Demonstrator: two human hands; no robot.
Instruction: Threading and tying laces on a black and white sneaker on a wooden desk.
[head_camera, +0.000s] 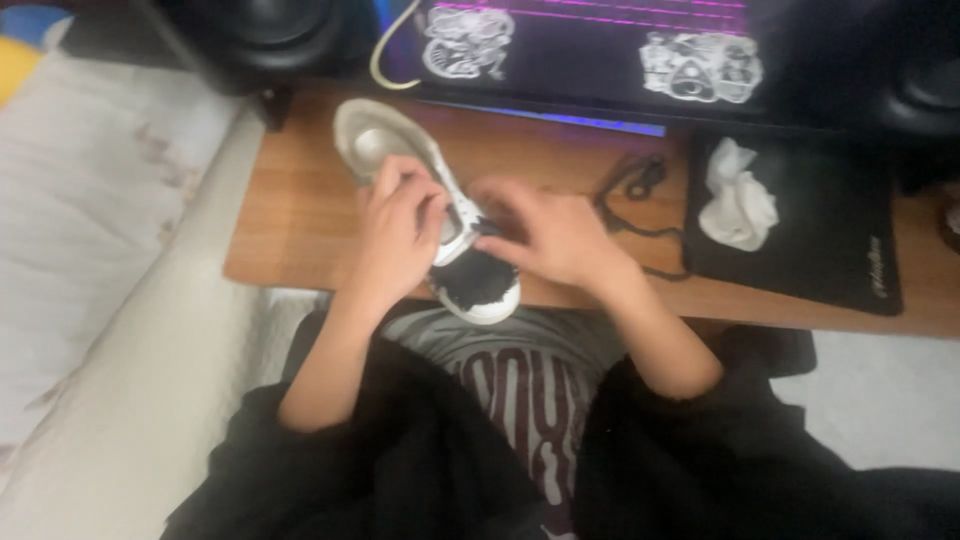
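A white and black sneaker (380, 140) lies on the wooden desk (300, 220), its heel toward the far side and its toe over the near edge. My left hand (400, 230) grips the shoe's middle from the left. My right hand (545, 235) rests on the shoe's black tongue area, fingers pinching near the lace holes. A loose black shoelace (640, 190) lies on the desk just right of my right hand.
A black mouse pad (820, 240) carries a crumpled white cloth (738, 200) at the right. A screen with purple lines (600, 40) stands at the back between two dark speakers (270, 35). A white cushion (110, 230) lies left of the desk.
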